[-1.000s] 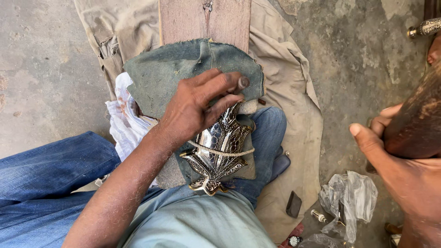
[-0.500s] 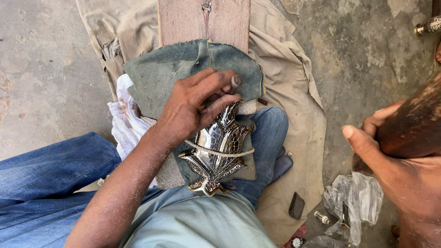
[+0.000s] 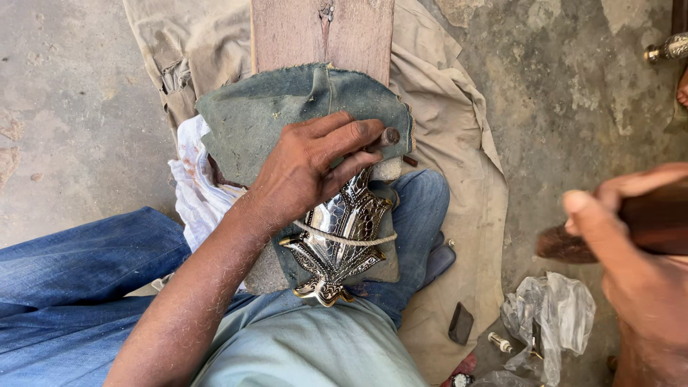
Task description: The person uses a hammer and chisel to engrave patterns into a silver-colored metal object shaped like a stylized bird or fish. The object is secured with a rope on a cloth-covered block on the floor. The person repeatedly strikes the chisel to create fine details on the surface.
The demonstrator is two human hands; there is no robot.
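My left hand [image 3: 308, 172] rests on an engraved silver leaf-shaped metal piece [image 3: 344, 240] and pinches a small dark rod-like tool [image 3: 389, 136] between thumb and fingers at the piece's upper end. A pale cord [image 3: 373, 239] crosses the metal piece. The piece lies on a grey-green cloth pad [image 3: 272, 107] on my lap, over a wooden plank [image 3: 322, 32]. At the right edge, my right hand [image 3: 638, 287] is blurred and grips a dark wooden handle [image 3: 656, 218], well apart from the piece.
A beige cloth [image 3: 466, 150] is spread on the concrete floor [image 3: 588, 122] under the plank. A white rag [image 3: 190, 193] lies left of the pad. A crumpled clear plastic bag [image 3: 555, 315], a small dark block [image 3: 461, 324] and a small metal bit [image 3: 500, 342] lie lower right. A metal object [image 3: 666, 49] shows top right.
My right hand has dropped a little, and the wooden handle now lies flatter and is blurred. My left hand stays on the metal piece with the small tool.
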